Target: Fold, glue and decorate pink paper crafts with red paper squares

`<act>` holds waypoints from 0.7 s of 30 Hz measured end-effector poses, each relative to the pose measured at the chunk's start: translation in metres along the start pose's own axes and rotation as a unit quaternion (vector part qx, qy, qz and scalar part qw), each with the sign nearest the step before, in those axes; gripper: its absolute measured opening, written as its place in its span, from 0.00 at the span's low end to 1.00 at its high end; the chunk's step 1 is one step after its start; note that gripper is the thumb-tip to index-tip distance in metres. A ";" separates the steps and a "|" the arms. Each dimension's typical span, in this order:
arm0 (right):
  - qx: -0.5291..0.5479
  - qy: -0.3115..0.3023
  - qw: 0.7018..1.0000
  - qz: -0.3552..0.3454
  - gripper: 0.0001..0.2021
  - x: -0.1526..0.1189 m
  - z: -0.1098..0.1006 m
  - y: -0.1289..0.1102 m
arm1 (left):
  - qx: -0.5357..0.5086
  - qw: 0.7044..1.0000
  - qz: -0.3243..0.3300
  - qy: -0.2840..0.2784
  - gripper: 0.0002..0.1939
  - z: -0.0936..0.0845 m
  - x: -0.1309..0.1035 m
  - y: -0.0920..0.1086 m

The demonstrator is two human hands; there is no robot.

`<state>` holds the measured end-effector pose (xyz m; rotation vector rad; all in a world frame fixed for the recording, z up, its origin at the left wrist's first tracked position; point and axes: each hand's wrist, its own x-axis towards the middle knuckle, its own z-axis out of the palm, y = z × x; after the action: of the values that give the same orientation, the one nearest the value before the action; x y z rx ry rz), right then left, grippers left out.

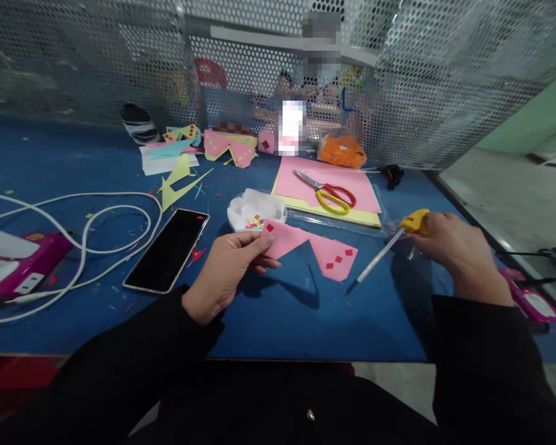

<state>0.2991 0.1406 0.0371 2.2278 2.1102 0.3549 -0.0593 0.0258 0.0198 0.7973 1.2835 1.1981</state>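
2 bare hands show on my feed, both on the near side of the white bowl (235,213). Inside that bowl I see a heap of tiny coloured paper bits (254,222), too small for me to count. The left hand (229,266) pinches the left end of a pink paper mask (331,250) between thumb and fingers; the mask is held just in front of the bowl and reaches out to its right, with 4 red diamonds showing, 1 on its left part and 3 on its right. Well to the right of the bowl, the right hand (449,244) is curled around a yellow holder (414,221), from which a translucent stick (380,256) slants down, its tip apart from the mask. Beyond the bowl and to its right, clear plastic (306,219) edges a stack of pink and yellow sheets (336,173); whether they lie in it or on it, I cannot tell. Scissors (328,193) rest on that stack. Farther from the bowl on the same side sits a crumpled orange packet (341,153), its contents hidden from me. Left of the bowl, a dark-screened phone (167,250) lies flat.
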 end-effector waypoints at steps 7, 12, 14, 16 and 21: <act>0.073 0.021 0.997 0.027 0.17 -0.011 0.002 0.010 | 0.016 1.000 0.006 -0.010 0.13 -0.002 0.000 -0.001; 0.103 0.020 0.994 0.007 0.19 -0.015 -0.005 0.007 | -0.001 1.000 -0.004 -0.008 0.13 0.000 -0.001 0.000; 0.107 0.032 0.994 -0.004 0.19 -0.017 -0.009 0.003 | -0.007 1.000 -0.005 -0.005 0.13 0.000 -0.001 0.001; 0.115 0.057 0.992 -0.007 0.20 -0.018 -0.010 0.002 | -0.008 1.000 -0.006 -0.003 0.13 0.001 -0.001 0.001; 0.235 0.206 0.950 0.024 0.21 -0.002 0.001 0.014 | -0.009 1.000 0.000 -0.020 0.12 0.001 -0.001 0.001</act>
<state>0.3129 0.1374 0.0390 2.6604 2.5803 0.3818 -0.0582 0.0250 0.0208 0.8037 1.2376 1.1856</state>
